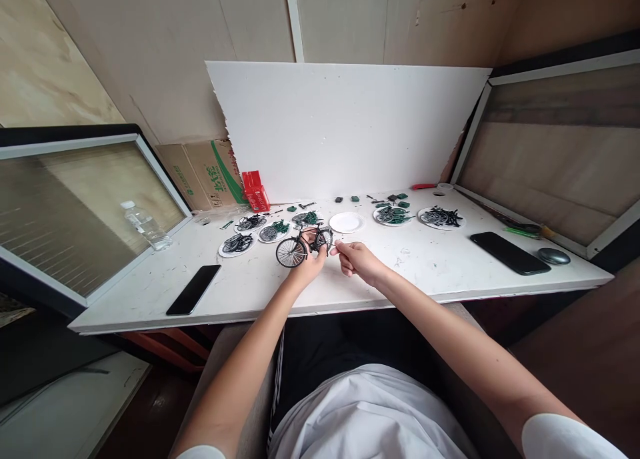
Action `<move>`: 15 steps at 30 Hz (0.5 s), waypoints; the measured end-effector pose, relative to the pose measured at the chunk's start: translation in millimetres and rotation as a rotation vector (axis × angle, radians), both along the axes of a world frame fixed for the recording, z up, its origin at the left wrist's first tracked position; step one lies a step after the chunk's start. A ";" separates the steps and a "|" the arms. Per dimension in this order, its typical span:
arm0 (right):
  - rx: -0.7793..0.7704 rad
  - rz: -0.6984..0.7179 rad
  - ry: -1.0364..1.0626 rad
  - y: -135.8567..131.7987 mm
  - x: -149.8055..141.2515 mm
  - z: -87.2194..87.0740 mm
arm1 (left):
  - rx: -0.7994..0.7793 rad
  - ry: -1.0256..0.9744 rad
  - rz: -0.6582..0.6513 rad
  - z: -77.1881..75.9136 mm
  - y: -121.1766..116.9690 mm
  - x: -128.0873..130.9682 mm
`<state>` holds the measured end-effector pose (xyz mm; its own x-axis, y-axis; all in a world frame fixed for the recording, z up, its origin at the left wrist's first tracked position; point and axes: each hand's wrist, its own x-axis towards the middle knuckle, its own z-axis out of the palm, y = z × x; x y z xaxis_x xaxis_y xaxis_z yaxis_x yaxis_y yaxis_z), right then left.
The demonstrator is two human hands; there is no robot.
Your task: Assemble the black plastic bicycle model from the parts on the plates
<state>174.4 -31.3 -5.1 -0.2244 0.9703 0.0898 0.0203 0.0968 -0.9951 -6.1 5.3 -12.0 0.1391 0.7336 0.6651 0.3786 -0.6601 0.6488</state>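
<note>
A small black model bicycle (pixel 291 252) is held up over the front half of the table. My left hand (pixel 311 264) is closed round its middle from below and behind, so part of the frame is covered. Close by its rear wheel, my right hand (pixel 357 260) has thumb and forefinger pinched together. Whatever may be between those fingertips is too small to make out. Behind the bicycle stands a bare white paper plate (pixel 347 223). Plates with black parts (pixel 237 244) and green parts (pixel 274 230) lie just to the left.
More plates hold green parts (pixel 393 215) and black parts (pixel 442 217) at the right. Two phones (pixel 193 289) (pixel 510 253) lie near the table's sides. A computer mouse (pixel 553 256), a plastic bottle (pixel 146 225), a red box (pixel 256 191) and a white board (pixel 345 132) surround the work area.
</note>
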 end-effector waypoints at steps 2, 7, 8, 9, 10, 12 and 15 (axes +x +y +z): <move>-0.070 0.015 0.114 -1.4 -0.7 4.0 | -0.007 -0.002 -0.029 4.3 -1.1 -0.6; -0.110 -0.002 0.156 -1.7 -1.7 7.7 | -0.139 -0.100 -0.066 3.5 5.3 -5.7; -0.107 -0.002 0.162 -1.4 -1.6 7.7 | -0.181 -0.139 -0.057 1.8 7.9 -6.8; -0.101 -0.003 0.172 -0.8 -1.5 7.7 | -0.228 -0.179 -0.044 0.0 10.4 -7.8; -0.092 -0.005 0.185 0.0 -1.2 7.5 | -0.274 -0.221 -0.032 -1.6 12.8 -8.6; -0.069 -0.013 0.211 2.7 -0.2 6.7 | -0.357 -0.312 -0.046 -4.1 16.1 -9.4; -0.020 -0.073 0.205 10.0 2.9 2.2 | -0.465 -0.431 -0.167 -5.3 17.5 -8.9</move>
